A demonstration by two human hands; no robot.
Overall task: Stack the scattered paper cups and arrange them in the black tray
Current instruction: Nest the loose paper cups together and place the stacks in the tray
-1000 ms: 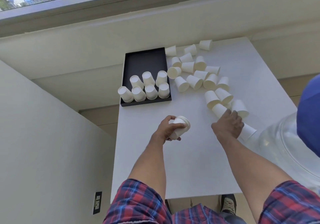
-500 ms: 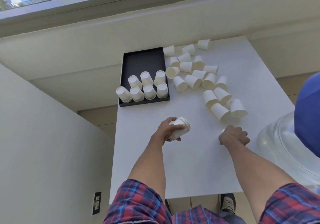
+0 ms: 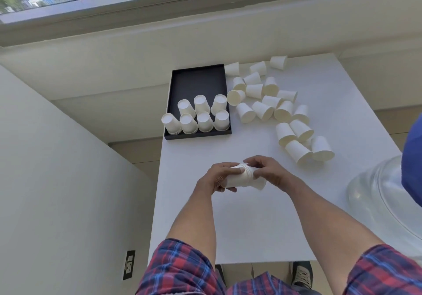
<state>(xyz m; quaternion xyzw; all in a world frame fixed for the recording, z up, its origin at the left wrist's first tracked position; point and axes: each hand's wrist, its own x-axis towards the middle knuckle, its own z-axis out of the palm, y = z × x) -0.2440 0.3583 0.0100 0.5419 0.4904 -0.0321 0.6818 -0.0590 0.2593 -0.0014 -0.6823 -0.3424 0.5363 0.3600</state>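
Note:
My left hand [image 3: 217, 177] grips a short stack of white paper cups [image 3: 237, 178] lying sideways above the table's middle. My right hand [image 3: 268, 172] holds a single paper cup [image 3: 259, 184] whose end meets the rim of that stack. The black tray [image 3: 196, 77] sits at the table's far left corner with several upside-down cup stacks [image 3: 201, 117] in its near half. Several scattered cups [image 3: 274, 105] lie on their sides to the right of the tray, reaching down to the nearest cups [image 3: 307, 150] by the right edge.
The white table [image 3: 262, 226] has its left edge beside a drop to the floor and a grey wall panel. A large clear plastic dome [image 3: 386, 194] sits at the table's right edge. The tray's far half is bare black. My shoes show below the near edge.
My right hand took a cup from the right side of the table and carried it left to the stack in my left hand. The stack shifted slightly toward me.

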